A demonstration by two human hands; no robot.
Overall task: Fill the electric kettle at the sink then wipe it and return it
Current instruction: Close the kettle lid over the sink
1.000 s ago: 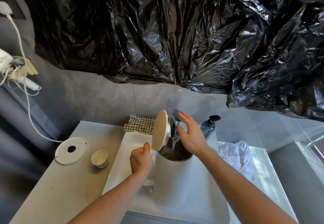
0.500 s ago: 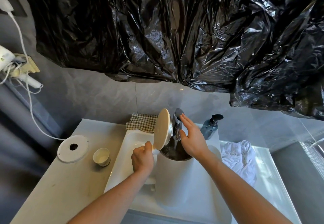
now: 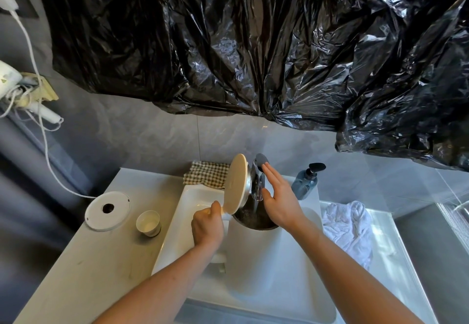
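Head view, left hand (image 3: 206, 224) gripping kettle (image 3: 253, 255) handle, water inside, right hand (image 3: 280, 199) flat beside faucet (image 3: 257, 179)

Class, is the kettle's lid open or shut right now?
Open. The lid stands hinged up on edge, and the kettle's dark inside shows under the tap.

The kettle (image 3: 253, 252) fills the middle of the sink (image 3: 177, 222), its raised lid (image 3: 236, 184) walling off the tap (image 3: 257, 179) from the left. Left on the table (image 3: 83, 268), a cup (image 3: 148, 223) and round base (image 3: 107, 210); right, a soap bottle (image 3: 305, 181) and white cloth (image 3: 347, 227).
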